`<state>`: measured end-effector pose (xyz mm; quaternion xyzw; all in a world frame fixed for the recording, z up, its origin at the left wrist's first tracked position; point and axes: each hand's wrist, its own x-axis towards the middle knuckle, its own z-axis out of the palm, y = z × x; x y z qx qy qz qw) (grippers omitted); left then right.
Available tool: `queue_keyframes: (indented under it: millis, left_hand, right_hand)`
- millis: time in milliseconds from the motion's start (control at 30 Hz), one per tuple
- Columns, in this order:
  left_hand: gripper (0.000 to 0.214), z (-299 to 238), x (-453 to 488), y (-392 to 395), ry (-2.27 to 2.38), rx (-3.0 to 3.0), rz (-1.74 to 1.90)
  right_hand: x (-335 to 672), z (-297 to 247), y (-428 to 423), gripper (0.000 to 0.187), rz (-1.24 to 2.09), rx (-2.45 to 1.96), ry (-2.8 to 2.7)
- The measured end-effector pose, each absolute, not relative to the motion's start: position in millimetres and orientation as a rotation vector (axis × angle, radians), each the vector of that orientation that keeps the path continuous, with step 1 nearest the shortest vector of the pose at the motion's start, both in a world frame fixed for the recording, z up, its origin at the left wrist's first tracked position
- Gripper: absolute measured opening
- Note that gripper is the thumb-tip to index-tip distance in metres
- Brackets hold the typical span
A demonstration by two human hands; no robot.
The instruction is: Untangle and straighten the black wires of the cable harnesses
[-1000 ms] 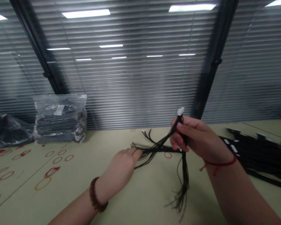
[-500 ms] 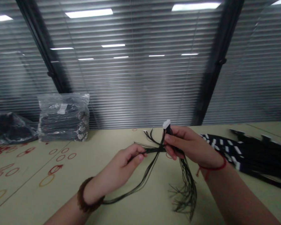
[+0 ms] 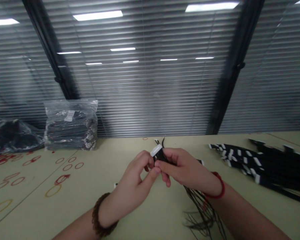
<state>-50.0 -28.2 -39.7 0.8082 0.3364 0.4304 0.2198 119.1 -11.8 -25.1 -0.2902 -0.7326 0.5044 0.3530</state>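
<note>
Both hands meet over the middle of the table around a black wire harness [image 3: 202,210] with a white connector [image 3: 156,150] at its upper end. My right hand [image 3: 183,168] grips the harness just below the connector, thumb and fingers closed. From beneath that hand, loose black wires hang down toward the table's front. My left hand [image 3: 138,178] pinches at the wires beside the connector, thumb near the right thumb; the exact strands between its fingers are hidden. A few short wire ends [image 3: 162,140] stick up behind the connector.
On the right lies a pile of black harnesses [image 3: 272,166] with white connectors. A clear plastic bag of dark cables [image 3: 71,128] stands at the back left, beside another dark plastic bag [image 3: 13,135]. Window blinds [image 3: 152,93] rise behind the table [image 3: 90,176], which has red and yellow rings drawn on it.
My right hand has brought the connector left and down, tilting it. My left hand has moved from the stretched-out wires to right beside the connector, so the hands now touch or nearly touch.
</note>
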Motion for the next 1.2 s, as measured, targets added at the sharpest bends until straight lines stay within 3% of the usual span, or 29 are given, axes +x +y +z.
queue_keyframes:
  millis: [333,500,633,833,1033,1200]
  left_hand:
    - [0.026,-26.3,-60.0,-30.1,0.692,1.587,1.098]
    - [0.006,-25.2,-64.3,-39.6,0.638,1.782,1.378]
    - [0.028,-21.6,-66.2,-48.1,0.792,2.469,1.342]
    - [0.037,-24.4,-60.0,-56.0,0.918,2.588,1.348]
    - [0.007,-23.4,-59.0,-48.8,0.962,2.489,1.395]
    - [0.019,-20.9,-61.8,-46.3,1.021,2.490,1.267]
  right_hand:
    - [142.3,-18.3,-8.5,0.026,1.693,-0.383,-1.802]
    - [139.9,-18.9,-14.9,0.021,1.701,-0.294,-1.810]
    - [134.5,-14.3,-24.9,0.016,1.610,-0.377,-1.817]
    - [119.8,-18.4,-33.1,0.016,1.290,-0.608,-1.830]
    - [113.9,-19.8,-33.5,0.024,0.990,-0.715,-1.936]
    - [119.4,-17.8,-33.2,0.013,0.942,-0.720,-2.029]
